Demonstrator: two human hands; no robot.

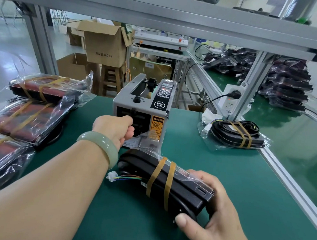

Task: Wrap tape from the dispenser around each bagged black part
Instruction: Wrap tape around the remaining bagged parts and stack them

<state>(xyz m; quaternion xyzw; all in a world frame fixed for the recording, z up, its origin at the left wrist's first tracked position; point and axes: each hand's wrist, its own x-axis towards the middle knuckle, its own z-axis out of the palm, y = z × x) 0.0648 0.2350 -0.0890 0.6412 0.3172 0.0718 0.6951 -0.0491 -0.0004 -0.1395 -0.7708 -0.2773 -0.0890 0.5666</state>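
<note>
A grey tape dispenser (143,103) stands at the middle of the green mat. My left hand (115,128), with a pale green bangle on the wrist, reaches to the dispenser's front slot with its fingers curled; whether it pinches tape is hidden. My right hand (213,208) grips the near end of a bagged black part (179,185) that lies on the mat. Two brown tape bands go round that part, and a white connector with coloured wires sticks out at its left.
Three taped bagged parts (32,118) lie at the left edge of the mat. Another taped part (235,133) lies at the right by the frame rail (290,185). A socket (230,98) hangs on the post; stacked bagged parts (285,87) and cardboard boxes (104,45) stand behind.
</note>
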